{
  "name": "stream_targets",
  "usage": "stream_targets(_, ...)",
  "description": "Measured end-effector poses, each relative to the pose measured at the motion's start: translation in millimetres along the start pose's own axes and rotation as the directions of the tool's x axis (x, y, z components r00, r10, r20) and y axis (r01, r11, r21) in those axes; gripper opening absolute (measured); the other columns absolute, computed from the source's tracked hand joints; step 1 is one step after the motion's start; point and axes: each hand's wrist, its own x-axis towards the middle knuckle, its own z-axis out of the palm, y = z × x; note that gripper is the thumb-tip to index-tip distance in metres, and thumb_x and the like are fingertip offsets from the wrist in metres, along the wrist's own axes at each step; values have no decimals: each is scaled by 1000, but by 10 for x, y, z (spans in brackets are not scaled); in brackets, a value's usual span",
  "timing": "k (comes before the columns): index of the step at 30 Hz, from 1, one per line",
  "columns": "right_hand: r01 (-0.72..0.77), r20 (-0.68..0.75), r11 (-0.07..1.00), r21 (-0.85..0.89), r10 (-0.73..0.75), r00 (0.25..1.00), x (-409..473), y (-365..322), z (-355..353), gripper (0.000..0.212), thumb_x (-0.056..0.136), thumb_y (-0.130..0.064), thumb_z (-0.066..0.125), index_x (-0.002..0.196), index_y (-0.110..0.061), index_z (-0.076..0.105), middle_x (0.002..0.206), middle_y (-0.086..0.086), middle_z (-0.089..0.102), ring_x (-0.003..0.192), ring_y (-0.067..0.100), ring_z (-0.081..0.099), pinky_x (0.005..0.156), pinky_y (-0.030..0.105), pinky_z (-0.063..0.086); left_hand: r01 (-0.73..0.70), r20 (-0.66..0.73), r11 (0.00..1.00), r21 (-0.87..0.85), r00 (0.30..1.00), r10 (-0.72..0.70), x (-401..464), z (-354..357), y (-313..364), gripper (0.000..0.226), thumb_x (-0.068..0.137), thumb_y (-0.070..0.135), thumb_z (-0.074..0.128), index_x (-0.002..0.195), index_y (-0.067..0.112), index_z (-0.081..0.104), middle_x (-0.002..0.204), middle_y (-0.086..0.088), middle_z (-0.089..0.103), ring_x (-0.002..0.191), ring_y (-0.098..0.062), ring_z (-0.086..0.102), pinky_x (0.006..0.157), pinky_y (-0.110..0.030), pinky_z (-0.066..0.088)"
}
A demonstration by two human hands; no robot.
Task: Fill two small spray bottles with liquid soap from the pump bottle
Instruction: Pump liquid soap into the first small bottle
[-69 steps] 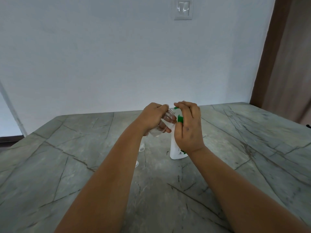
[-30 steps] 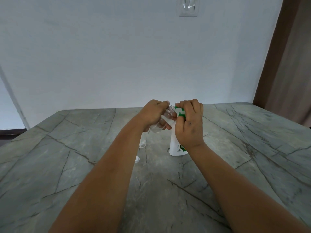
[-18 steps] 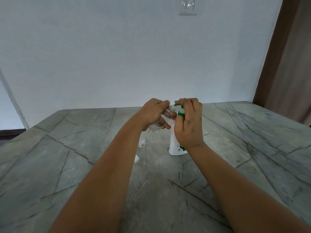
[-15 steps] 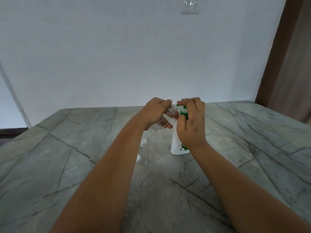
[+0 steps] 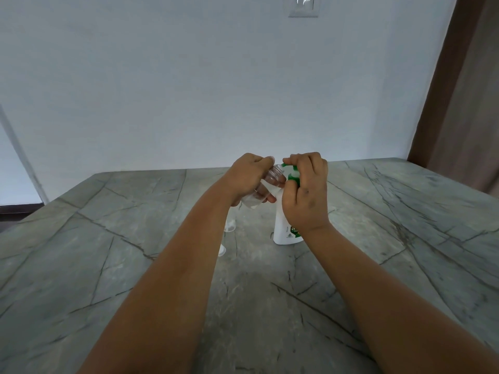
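A white pump bottle [image 5: 284,230] with a green pump head stands upright on the grey stone table [image 5: 135,238]. My right hand [image 5: 306,193] is curled over the pump head from above. My left hand [image 5: 249,176] grips a small clear spray bottle [image 5: 263,191], tilted with its open neck up against the green nozzle. Some whitish liquid sits in its lower end. Behind my left forearm a second small clear bottle [image 5: 231,224] stands on the table, mostly hidden.
A small white cap-like piece [image 5: 222,250] lies on the table beside my left forearm. The table ends at a white wall behind. A brown curtain [image 5: 464,98] hangs at the right. A wall switch [image 5: 303,5] is high on the wall.
Both hands stay at the pump head with the small bottle at the nozzle. The pump head has moved slightly up and down under my right hand; the view has shifted a little.
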Motion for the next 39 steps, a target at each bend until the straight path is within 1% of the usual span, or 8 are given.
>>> stream_targets(8, 2, -5, 1000, 15, -2, 1000, -17, 4, -3, 35, 73, -6, 35, 97, 0, 60, 99, 12, 55, 90, 23, 46, 75, 34, 42, 3, 4, 1000, 1, 1000, -3, -4, 4, -6, 40, 104, 24, 41, 93, -5, 66, 75, -5, 76, 55, -31, 70, 67, -37, 54)
stream_targets(12, -14, -11, 1000, 27, 15, 1000, -6, -36, 7, 36, 74, -9, 35, 99, 0, 60, 101, 11, 55, 92, 21, 46, 77, 29, 41, 3, 0, 1000, -5, 1000, -3, 18, -1, -11, 39, 103, 25, 43, 91, -5, 65, 75, -6, 76, 55, -31, 70, 70, -41, 54)
stream_targets(14, -13, -16, 1000, 15, 13, 1000, -7, -30, 20, 36, 74, -9, 35, 98, 0, 60, 101, 11, 56, 93, 21, 46, 78, 28, 39, 6, -3, 1000, 0, 1000, -6, 26, -6, -13, 41, 103, 25, 43, 97, -10, 64, 78, -8, 76, 55, -31, 70, 70, -42, 55)
stream_targets(18, -10, -31, 1000, 0, 10, 999, -8, 15, 37, 32, 74, -6, 35, 93, -1, 61, 97, 12, 56, 90, 25, 47, 77, 27, 37, 6, -9, 1000, 3, 1000, -6, 18, -4, -13, 43, 103, 24, 43, 104, -14, 62, 85, -13, 77, 55, -32, 70, 64, -36, 53)
stream_targets(24, 13, -1, 1000, -24, -13, 1000, -44, -6, 13, 35, 74, -9, 36, 99, 0, 58, 102, 12, 52, 93, 22, 44, 78, 30, 40, 9, -5, 1000, -1, 1000, -9, 13, 7, -2, 42, 103, 25, 42, 102, -11, 64, 85, -12, 77, 57, -32, 71, 71, -43, 56)
stream_targets(28, 14, 4, 1000, -19, -14, 1000, -29, -13, 13, 37, 75, -10, 35, 102, 0, 58, 104, 13, 53, 95, 24, 46, 79, 31, 41, 8, -9, 1000, 9, 1000, -8, 13, 3, -1, 41, 103, 25, 42, 99, -9, 65, 79, -7, 77, 58, -32, 71, 66, -37, 56)
stream_targets(35, 13, -24, 1000, -18, -13, 1000, -6, 37, 40, 30, 73, -5, 35, 90, -1, 59, 95, 12, 54, 88, 23, 45, 74, 34, 40, -1, 4, 1000, -6, 1000, 1, -10, 8, 9, 41, 104, 24, 41, 95, -8, 66, 74, -5, 76, 56, -32, 69, 65, -36, 54)
stream_targets(39, 18, 5, 999, -40, -18, 1000, -38, 2, 35, 32, 74, -10, 36, 96, -1, 57, 100, 12, 52, 90, 23, 43, 77, 29, 36, 5, -7, 1000, 6, 1000, -5, -5, 6, 5, 41, 103, 24, 42, 98, -9, 66, 78, -6, 76, 57, -31, 70, 65, -35, 55)
